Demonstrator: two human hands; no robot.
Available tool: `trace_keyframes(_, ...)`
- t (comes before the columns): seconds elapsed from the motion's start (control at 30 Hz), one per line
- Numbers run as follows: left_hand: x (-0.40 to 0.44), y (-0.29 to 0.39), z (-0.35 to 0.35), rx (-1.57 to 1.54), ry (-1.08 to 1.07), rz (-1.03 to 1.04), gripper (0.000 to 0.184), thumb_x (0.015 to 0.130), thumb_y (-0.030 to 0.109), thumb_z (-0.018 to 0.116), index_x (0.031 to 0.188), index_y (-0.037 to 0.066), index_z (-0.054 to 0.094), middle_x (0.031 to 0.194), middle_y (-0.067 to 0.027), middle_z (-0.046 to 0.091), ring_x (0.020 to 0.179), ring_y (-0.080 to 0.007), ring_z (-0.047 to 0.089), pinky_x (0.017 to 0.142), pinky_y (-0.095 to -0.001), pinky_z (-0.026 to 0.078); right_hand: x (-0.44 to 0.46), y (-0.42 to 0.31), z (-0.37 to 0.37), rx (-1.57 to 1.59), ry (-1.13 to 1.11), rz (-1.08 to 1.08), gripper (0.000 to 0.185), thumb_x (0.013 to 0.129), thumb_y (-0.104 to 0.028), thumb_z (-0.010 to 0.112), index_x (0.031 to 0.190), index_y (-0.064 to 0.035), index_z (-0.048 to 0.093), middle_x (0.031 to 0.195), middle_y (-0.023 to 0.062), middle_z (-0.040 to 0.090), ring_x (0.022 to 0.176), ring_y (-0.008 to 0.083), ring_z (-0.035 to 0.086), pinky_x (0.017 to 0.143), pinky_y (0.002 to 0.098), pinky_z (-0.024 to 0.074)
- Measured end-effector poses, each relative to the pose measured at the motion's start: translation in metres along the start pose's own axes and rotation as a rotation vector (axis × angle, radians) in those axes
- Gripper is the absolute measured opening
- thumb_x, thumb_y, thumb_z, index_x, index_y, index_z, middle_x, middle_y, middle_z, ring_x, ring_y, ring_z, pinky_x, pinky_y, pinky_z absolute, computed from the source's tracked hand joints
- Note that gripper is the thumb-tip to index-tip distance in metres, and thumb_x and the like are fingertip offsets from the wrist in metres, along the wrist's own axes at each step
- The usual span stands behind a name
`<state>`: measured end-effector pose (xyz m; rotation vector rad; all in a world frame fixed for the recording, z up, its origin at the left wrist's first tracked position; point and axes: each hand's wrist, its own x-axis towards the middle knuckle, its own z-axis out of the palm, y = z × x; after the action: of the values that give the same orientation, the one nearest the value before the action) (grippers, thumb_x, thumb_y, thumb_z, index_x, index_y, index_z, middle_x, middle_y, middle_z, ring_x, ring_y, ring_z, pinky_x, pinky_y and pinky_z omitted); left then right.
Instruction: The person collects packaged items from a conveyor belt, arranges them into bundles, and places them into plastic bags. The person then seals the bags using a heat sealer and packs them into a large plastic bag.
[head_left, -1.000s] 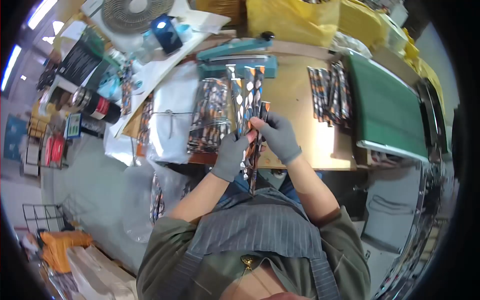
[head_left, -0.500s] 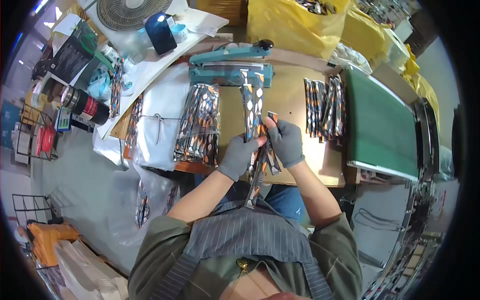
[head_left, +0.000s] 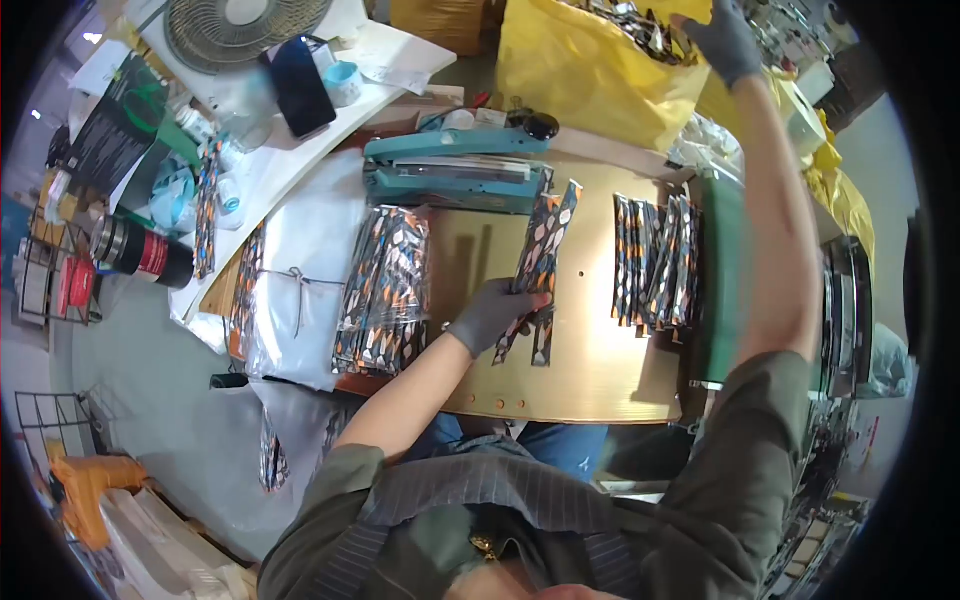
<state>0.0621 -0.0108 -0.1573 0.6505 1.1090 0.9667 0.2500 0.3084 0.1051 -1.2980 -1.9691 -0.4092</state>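
Note:
My left hand (head_left: 494, 314), in a grey glove with bare fingertips, is closed around a few long slim patterned packets (head_left: 545, 235). They cross each other, black with orange, white and blue shapes, above the tan tabletop. My right hand (head_left: 728, 45), gloved the same way, is stretched out at the far right, fingers apart, beside the mouth of a yellow bag (head_left: 590, 85). Inside that bag lie more patterned packets (head_left: 635, 28). A clear bag of packets (head_left: 385, 290) is left of my left hand, and a row of loose packets (head_left: 655, 262) is to its right.
A teal bar sealer (head_left: 455, 165) stands at the table's back. Clear plastic bags (head_left: 300, 260) tied with cord lie left. A white side table holds a phone (head_left: 300, 88), a fan (head_left: 240, 25) and a thermos (head_left: 140, 252). A green board (head_left: 722, 240) is partly behind my right arm.
My right hand has left the packets and swung up and right to the yellow bag. My left hand still grips packets, fewer than before. The view has shifted slightly.

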Motion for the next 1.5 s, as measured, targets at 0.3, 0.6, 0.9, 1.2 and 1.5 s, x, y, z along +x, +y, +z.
trace_keyframes(0.3, 0.049, -0.033, 0.025, 0.584, 0.305, 0.218, 0.053, 0.093, 0.049, 0.05, 0.075, 0.0, 0.056, 0.061, -0.0113, 0.053, 0.059, -0.0216, 0.051, 0.058, -0.0359, 0.042, -0.332, 0.092, 0.065, -0.106, -0.471, 0.544, 0.091, 0.076, -0.064, 0.059, 0.137, -0.0008, 0.036, 0.124, 0.0285, 0.051, 0.11, 0.0432, 0.054, 0.091, 0.0476, 0.045)
trace_keyframes(0.6, 0.134, -0.012, 0.034, -0.167, -0.081, -0.089, 0.056, 0.079, 0.061, 0.064, 0.087, 0.006, 0.061, 0.084, -0.007, 0.063, 0.07, -0.0185, 0.06, 0.064, -0.0315, 0.048, -0.325, 0.062, 0.054, 0.145, -0.584, 0.951, 0.099, 0.065, -0.077, 0.06, 0.115, 0.0084, 0.056, 0.111, 0.0309, 0.061, 0.107, 0.0435, 0.058, 0.092, 0.0465, 0.0446)
trace_keyframes(0.9, 0.033, 0.023, 0.043, 0.084, 0.032, 0.339, 0.034, 0.084, 0.019, 0.068, 0.113, 0.003, 0.062, 0.107, -0.0088, 0.064, 0.095, -0.0164, 0.062, 0.082, -0.0284, 0.05, -0.338, -0.082, 0.015, 1.824, -0.453, 0.764, 0.043, 0.086, -0.026, 0.065, 0.118, 0.0002, 0.053, 0.096, 0.0069, 0.065, 0.086, 0.0137, 0.063, 0.08, 0.0275, 0.0506)
trace_keyframes(1.2, -0.018, 0.017, -0.013, 0.337, -0.164, 0.482, 0.044, 0.082, 0.012, 0.07, 0.123, 0.004, 0.055, 0.121, -0.0081, 0.058, 0.111, -0.0207, 0.055, 0.096, -0.0364, 0.046, -0.321, -0.11, -0.057, 1.668, -0.387, 0.199, 0.097, 0.066, -0.018, 0.085, 0.143, -0.0014, 0.028, 0.135, 0.0122, 0.044, 0.121, 0.0203, 0.046, 0.104, 0.0333, 0.0362)
trace_keyframes(1.5, -0.132, -0.016, -0.008, -0.179, -0.28, 0.209, 0.039, 0.073, 0.021, 0.078, 0.105, 0.006, 0.062, 0.096, -0.0029, 0.062, 0.092, -0.0148, 0.059, 0.082, -0.03, 0.048, -0.341, -0.208, -0.088, 1.683, -0.88, 0.413, 0.07, 0.075, -0.025, 0.07, 0.134, 0.0017, 0.044, 0.119, 0.0168, 0.057, 0.106, 0.0271, 0.06, 0.095, 0.0384, 0.0466)
